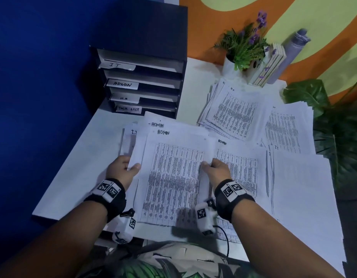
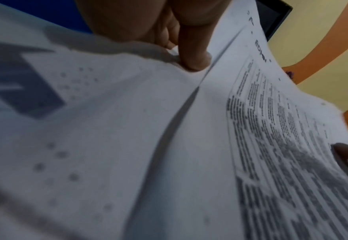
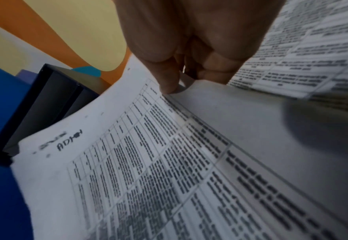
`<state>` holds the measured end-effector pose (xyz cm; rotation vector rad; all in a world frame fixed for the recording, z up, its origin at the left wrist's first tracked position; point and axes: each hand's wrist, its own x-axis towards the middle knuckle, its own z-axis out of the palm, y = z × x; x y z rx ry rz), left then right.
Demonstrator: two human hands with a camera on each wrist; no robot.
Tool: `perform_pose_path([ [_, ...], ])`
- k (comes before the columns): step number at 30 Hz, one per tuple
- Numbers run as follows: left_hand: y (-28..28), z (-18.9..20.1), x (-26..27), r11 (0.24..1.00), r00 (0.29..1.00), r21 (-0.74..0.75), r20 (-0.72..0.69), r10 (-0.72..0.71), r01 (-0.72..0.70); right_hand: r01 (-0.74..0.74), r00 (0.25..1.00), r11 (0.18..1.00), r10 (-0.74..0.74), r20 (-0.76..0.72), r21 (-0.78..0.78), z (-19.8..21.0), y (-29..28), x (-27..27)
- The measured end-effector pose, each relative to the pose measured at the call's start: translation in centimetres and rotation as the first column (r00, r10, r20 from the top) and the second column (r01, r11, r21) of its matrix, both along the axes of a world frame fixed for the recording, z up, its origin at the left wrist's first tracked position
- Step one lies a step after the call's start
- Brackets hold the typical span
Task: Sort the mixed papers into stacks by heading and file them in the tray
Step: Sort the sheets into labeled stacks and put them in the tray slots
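ADMIN sheets (image 1: 169,177) lengthwise, headings toward tray (image 1: 141,81).

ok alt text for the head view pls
Both hands, left hand and right hand, hold an ADMIN sheet by its side edges over spread papers on a white table. A black tray labelled IT, ADMIN, HR, TASK LIST stands behind.

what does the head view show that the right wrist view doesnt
Only the head view shows the tray's labels (IT, ADMIN, H.R, TASK LIST), the left hand holding the sheet's left edge, the other piles, and the plant.

Only the right wrist view shows the right hand's grip up close: thumb and fingers pinching the sheet's edge.

Both show the ADMIN sheet, the right hand and the black tray.
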<state>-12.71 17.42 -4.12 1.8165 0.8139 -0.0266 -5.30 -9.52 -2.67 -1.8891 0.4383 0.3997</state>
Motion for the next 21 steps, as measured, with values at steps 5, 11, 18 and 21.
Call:
perform_pose_path([
  [5,-0.2,0.2,-0.3,0.992,0.989,0.045,-0.097,-0.111,0.116,-0.030,0.999,0.997,0.028,-0.020,-0.074,-0.9,0.5,0.1],
  [11,1.1,-0.4,-0.2,0.972,0.967,0.156,-0.212,-0.144,0.179,0.016,1.000,0.984,-0.015,0.008,-0.178,0.1,-0.6,-0.2],
  [18,1.9,-0.8,-0.6,0.965,0.970,0.205,-0.213,-0.119,0.164,0.013,1.000,0.984,-0.015,-0.013,-0.179,-0.3,-2.0,0.1],
  [21,1.6,-0.8,-0.6,0.977,0.984,0.187,-0.163,-0.074,0.104,-0.011,0.997,0.989,-0.001,-0.077,-0.149,-0.5,-2.0,-0.2],
])
